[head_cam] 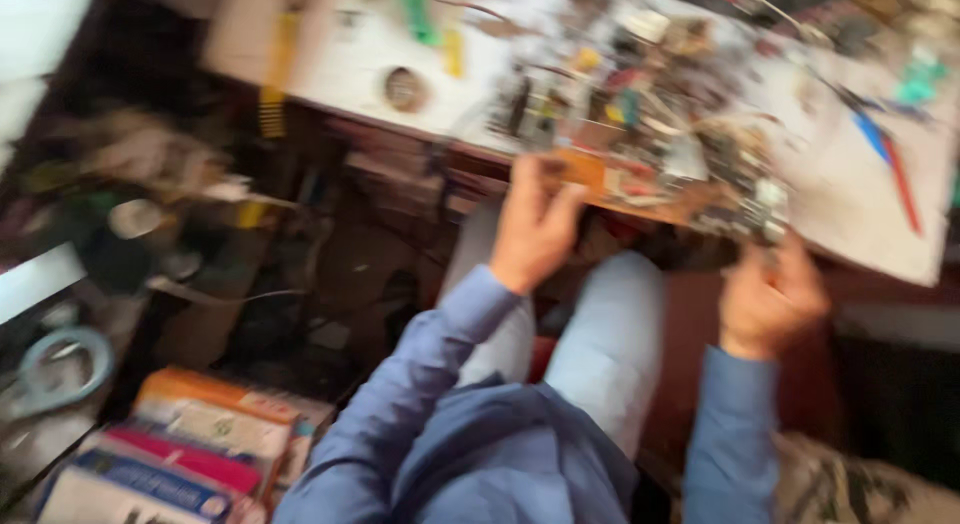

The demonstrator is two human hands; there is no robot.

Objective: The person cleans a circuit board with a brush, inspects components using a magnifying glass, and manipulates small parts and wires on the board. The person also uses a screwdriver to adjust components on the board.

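left hand (535,229) fingers pinching circuit board (665,189) near edge | right hand (770,299) likely gripping its corner, blurred | risk: board slides off tabletop (860,224), snagging wires

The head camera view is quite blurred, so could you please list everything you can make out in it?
circuit board: one, brown-orange, crowded with parts, at the table's near edge, gripped at both ends
table: one, white top, cluttered with small parts
red and blue tools: two, on the table, right; kind unclear
boxes: several, orange, pink, blue, white, on the floor, lower left
left hand: on the board's left end
right hand: on the board's right end
blue sleeves: two
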